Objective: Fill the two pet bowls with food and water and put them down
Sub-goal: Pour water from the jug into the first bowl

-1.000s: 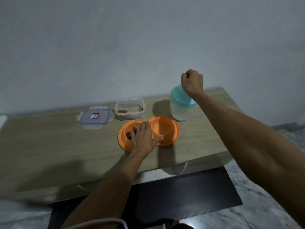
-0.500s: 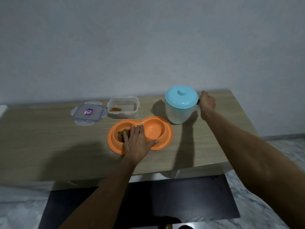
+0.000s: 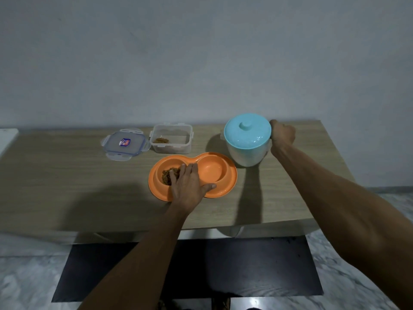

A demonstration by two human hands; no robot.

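Observation:
An orange double pet bowl (image 3: 223, 186) lies on the wooden table (image 3: 67, 186). Its left cup holds brown kibble (image 3: 166, 174); its right cup looks empty. My left hand (image 3: 187, 186) rests flat on the bowl's middle and front rim, fingers spread, thumb on the right cup's edge. A white jug with a turquoise lid (image 3: 247, 136) stands upright behind the bowl's right end. My right hand (image 3: 282, 136) is closed on the jug's right side, where its handle is hidden.
A clear plastic food box (image 3: 171, 140) with a little kibble stands open at the back. Its lid (image 3: 125, 144) with a blue sticker lies to the left. A dark mat (image 3: 245, 265) covers the marble floor below the table's front edge.
My right hand came down from above the jug's lid to its right side and closed there. The jug now stands level. My left hand stayed on the bowl.

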